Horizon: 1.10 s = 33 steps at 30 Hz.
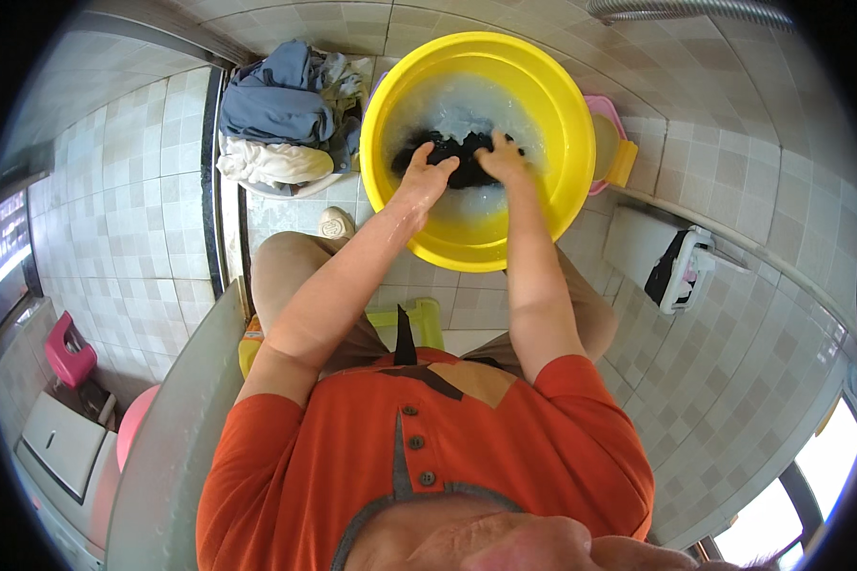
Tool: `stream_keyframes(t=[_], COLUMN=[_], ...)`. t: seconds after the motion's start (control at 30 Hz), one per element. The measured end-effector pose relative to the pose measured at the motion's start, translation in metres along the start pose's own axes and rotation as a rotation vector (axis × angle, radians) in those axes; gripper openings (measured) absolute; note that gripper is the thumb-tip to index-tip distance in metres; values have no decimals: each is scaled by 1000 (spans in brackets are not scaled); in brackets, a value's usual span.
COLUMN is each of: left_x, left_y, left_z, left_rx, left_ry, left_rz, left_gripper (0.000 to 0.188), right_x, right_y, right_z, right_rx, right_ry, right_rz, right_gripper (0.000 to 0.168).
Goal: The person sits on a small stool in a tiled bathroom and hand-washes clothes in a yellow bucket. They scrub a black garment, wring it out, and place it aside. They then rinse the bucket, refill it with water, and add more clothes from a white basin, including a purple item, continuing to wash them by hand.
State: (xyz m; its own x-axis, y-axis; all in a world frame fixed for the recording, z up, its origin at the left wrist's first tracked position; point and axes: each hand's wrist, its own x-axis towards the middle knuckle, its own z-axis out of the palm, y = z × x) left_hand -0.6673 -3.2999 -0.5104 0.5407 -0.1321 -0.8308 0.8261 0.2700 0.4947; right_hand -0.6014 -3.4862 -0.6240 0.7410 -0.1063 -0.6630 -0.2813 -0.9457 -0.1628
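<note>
A large yellow plastic basin stands before me, holding cloudy, sudsy water. Dark wet fabric lies bunched in the water near the basin's middle. My left hand is over the left part of the fabric, fingers spread, thumb apart, wet up to the wrist. Over the fabric's right part is my right hand, also with spread fingers and slightly blurred. Both hands are at the fabric's surface, and neither is closed round it.
Left of the basin, blue-grey clothes and a white cloth are heaped in a tub. A pink basin stands partly behind the yellow one's right side. A green plastic stool is beneath me. A glass panel rises at lower left.
</note>
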Motion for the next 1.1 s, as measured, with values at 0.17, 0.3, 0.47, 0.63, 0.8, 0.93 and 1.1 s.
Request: stream_keyframes(t=[0.17, 0.3, 0.47, 0.63, 0.8, 0.93, 1.1], left_x=[9, 5, 56, 56, 8, 12, -6], left_y=[-2, 11, -21, -33, -11, -9, 8], left_z=[-4, -5, -34, -30, -10, -16, -8], left_rx=[-112, -213, -580, -1062, -409, -20, -124], left_ry=[114, 137, -270, -696, 73, -75, 41], left_rz=[-26, -153, -10, 90, 181, 53, -70], left_gripper=[83, 80, 69, 32, 32, 49, 76], right_x=[-5, -69, -168, -184, -61, -31, -31], right_y=[-11, -48, -67, -105, -62, -24, -11], right_z=[44, -20, -72, -62, -12, -4, -3], right_rx=[385, 1041, 865, 702, 508, 175, 93], right_ry=[-112, -136, -150, 89, 535, 416, 285], right_rz=[-250, -233, -625, -786, -382, -221, -174], right_gripper=[59, 43, 43, 35, 44, 45, 49])
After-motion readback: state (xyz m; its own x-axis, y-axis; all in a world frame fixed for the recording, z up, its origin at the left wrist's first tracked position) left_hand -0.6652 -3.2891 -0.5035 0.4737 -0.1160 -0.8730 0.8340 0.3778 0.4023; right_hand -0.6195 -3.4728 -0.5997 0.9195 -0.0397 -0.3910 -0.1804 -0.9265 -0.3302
